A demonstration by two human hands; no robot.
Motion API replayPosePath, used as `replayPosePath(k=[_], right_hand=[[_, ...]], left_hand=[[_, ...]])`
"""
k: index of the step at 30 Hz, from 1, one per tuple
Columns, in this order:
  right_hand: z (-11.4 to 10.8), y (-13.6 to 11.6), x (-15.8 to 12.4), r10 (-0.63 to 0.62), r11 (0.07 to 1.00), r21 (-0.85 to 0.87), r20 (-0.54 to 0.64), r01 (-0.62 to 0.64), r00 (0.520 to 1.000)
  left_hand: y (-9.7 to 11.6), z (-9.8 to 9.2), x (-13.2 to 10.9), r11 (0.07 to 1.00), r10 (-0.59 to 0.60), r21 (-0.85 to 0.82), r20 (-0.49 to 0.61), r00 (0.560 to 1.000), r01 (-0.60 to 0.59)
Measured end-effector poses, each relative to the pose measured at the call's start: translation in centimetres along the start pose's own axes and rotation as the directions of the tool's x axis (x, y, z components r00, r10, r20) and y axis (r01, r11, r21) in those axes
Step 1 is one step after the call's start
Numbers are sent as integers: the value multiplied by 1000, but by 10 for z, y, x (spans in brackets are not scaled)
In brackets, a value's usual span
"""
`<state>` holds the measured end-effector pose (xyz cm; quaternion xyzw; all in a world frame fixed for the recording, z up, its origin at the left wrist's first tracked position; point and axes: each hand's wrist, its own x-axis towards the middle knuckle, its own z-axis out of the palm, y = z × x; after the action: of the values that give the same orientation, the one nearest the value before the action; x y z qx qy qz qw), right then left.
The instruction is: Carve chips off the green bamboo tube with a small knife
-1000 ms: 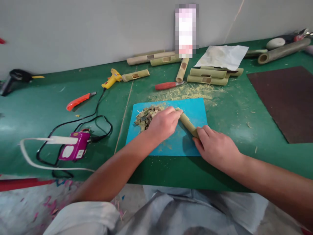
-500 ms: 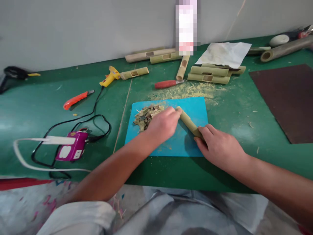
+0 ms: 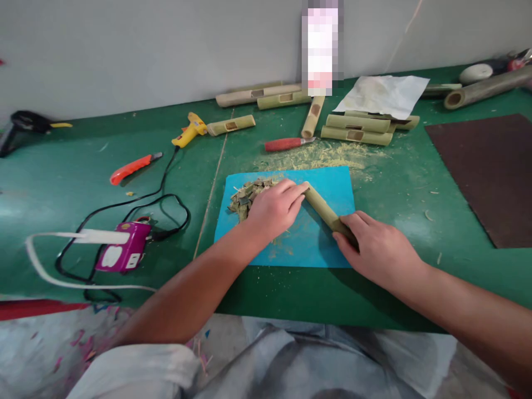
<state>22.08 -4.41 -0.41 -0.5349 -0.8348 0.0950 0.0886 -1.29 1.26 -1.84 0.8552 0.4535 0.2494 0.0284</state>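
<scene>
A pale green bamboo tube [image 3: 323, 206] lies slantwise over a blue sheet [image 3: 307, 252]. My right hand [image 3: 378, 244] is wrapped round its near end, thumb on one side and fingers over the top. At the far end, the fingers of my left hand [image 3: 276, 208] are held together against the tube's tip; what the fingertips do underneath is hidden. A pile of dark plant scraps [image 3: 248, 195] sits on the sheet, partly behind my left hand.
Beyond the sheet lie a red-handled knife [image 3: 282, 144], pale shavings [image 3: 324, 155] and several notched bamboo pieces [image 3: 353, 136]. To the left are an orange cutter [image 3: 132, 169], a yellow glue gun [image 3: 189, 132] and a purple power adapter [image 3: 124, 246] with cables. A dark mat [image 3: 482, 172] is at right.
My left fingers have straightened somewhat at the tube's far tip. My right hand keeps its grip on the near end. The whole view has shifted slightly.
</scene>
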Motion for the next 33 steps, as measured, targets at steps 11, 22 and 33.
replayPosePath(k=[11,22,33], right_hand=[[-1,0,1,23,999,45,33,-24,999],[0,4,2,36,995,94,18,-38,999],[-1,3,2,45,995,85,20,-47,999]], left_hand=[[-1,5,1,996,54,-67,-40,998,-57],[5,6,-2,998,62,15,56,996,-63],[5,6,-1,994,39,96,50,998,-44]])
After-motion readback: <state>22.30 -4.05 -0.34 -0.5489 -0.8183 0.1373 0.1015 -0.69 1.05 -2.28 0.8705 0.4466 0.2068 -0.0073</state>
